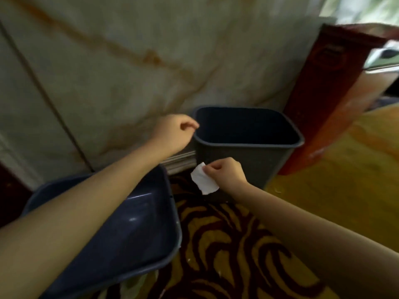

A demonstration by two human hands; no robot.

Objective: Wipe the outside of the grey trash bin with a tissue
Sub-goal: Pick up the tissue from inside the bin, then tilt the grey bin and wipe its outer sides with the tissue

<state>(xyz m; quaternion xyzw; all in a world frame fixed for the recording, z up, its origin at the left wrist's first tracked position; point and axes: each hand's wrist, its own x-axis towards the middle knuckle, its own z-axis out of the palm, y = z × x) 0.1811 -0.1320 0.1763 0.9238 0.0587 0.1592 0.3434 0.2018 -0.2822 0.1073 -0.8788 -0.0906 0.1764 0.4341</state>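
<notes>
A grey rectangular trash bin [265, 160] stands upright against the marble wall, and its inside looks empty. My right hand [224, 172] pinches a small white tissue [204, 179] at the bin's near left corner, low on the outer wall. My left hand [176, 132] hovers with curled fingers just left of the bin's rim; whether its fingertips touch the rim is unclear.
A second grey bin [138, 231] sits at the near left, under my left forearm. A red and orange box [330, 91] leans against the wall right of the bin. The floor has dark and yellow swirl tiles [226, 244].
</notes>
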